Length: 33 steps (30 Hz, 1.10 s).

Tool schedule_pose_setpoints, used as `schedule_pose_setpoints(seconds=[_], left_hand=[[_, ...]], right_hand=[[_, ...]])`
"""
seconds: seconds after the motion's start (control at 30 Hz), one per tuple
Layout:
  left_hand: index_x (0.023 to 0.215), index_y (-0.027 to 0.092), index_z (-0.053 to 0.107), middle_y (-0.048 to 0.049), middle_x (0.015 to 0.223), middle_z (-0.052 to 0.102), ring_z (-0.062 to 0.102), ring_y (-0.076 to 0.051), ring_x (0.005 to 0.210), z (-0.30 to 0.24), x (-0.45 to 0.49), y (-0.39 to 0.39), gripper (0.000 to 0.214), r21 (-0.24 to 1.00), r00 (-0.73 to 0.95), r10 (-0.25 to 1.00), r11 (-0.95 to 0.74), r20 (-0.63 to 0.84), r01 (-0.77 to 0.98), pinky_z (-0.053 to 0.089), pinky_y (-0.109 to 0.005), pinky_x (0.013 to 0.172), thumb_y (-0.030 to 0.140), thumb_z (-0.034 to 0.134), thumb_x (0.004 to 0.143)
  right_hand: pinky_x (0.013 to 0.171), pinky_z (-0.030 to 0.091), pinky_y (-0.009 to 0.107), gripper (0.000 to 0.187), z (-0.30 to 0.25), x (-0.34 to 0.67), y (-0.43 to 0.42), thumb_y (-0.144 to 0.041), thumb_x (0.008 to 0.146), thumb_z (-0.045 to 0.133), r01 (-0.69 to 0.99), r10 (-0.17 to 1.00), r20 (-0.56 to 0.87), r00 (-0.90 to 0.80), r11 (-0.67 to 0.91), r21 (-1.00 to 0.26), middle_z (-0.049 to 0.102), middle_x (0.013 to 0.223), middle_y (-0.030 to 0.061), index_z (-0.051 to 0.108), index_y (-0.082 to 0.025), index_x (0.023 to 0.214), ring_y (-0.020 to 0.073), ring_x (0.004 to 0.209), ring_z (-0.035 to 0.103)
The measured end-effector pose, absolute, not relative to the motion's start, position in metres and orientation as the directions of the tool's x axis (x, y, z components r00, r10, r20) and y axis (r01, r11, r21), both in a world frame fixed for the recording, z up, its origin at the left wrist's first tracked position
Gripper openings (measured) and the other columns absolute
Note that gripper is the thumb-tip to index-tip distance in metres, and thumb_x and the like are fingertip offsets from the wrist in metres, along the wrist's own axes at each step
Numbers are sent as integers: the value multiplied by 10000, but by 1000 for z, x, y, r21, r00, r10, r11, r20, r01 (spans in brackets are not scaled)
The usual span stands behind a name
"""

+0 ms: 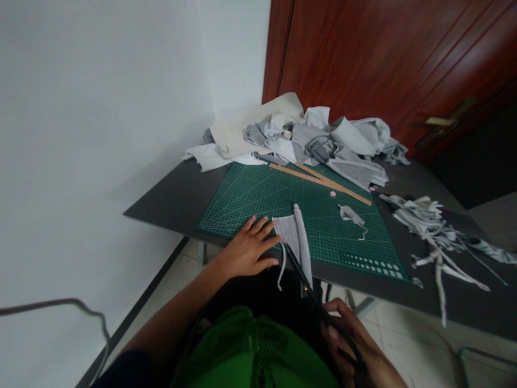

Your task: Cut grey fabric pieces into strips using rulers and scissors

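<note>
My left hand (pixel 247 249) lies flat with fingers spread on the near edge of the green cutting mat (pixel 258 199), its fingertips touching a small grey fabric piece (pixel 294 237). My right hand (pixel 353 342) is closed round the handles of black scissors (pixel 301 269), below the table edge. The scissor blades reach up into the grey fabric at its near edge. A thin grey strip hangs off the fabric over the table edge.
A heap of grey and white cloth (pixel 299 140) fills the far side of the dark table (pixel 169 199). Two wooden rulers (pixel 323 180) lie on the mat, with a small grey scrap (pixel 351 215). Cut strips (pixel 432 226) lie at the right. A wooden door stands behind.
</note>
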State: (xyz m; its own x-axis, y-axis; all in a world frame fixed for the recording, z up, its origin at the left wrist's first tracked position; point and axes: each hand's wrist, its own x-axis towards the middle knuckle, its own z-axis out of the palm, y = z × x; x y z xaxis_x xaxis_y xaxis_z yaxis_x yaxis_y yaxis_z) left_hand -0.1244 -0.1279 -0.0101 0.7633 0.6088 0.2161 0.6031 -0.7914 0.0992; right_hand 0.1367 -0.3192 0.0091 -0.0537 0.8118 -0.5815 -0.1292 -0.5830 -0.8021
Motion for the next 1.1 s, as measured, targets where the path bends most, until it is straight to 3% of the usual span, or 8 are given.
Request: schedule_pose_setpoints(seconds=[0.4,0.67,1.1], left_hand=[[1480,191,506,-129,1632,397,250,-331,1561,-14,-129,-126,592,126,774,594,-804,219,581,148,-556,1280,541,520,1004],[1509,122,437,-146,1627,402,241,-331,1563,-13,-127,-128,676,125,764,607,-794,219,595,107,-521,1295,547,530,992],[1515,135,430,-152,1638,382,243,-315,1565,-14,-126,-128,707,142,751,620,-784,227,604,97,-510,1299,567,557,969]], right_hand=[[340,296,135,507,-7,123,-290,-629,888,682,-64,876,-458,-151,-471,-880,468,689,-114,428,-277,1150,17,392,302],[351,298,133,492,-8,122,-290,-624,918,649,-24,873,-456,-171,-467,-884,477,705,-112,399,-278,1162,18,409,297],[361,316,141,500,-8,116,-288,-616,921,651,-27,874,-460,-158,-469,-883,460,704,-111,405,-275,1191,30,425,326]])
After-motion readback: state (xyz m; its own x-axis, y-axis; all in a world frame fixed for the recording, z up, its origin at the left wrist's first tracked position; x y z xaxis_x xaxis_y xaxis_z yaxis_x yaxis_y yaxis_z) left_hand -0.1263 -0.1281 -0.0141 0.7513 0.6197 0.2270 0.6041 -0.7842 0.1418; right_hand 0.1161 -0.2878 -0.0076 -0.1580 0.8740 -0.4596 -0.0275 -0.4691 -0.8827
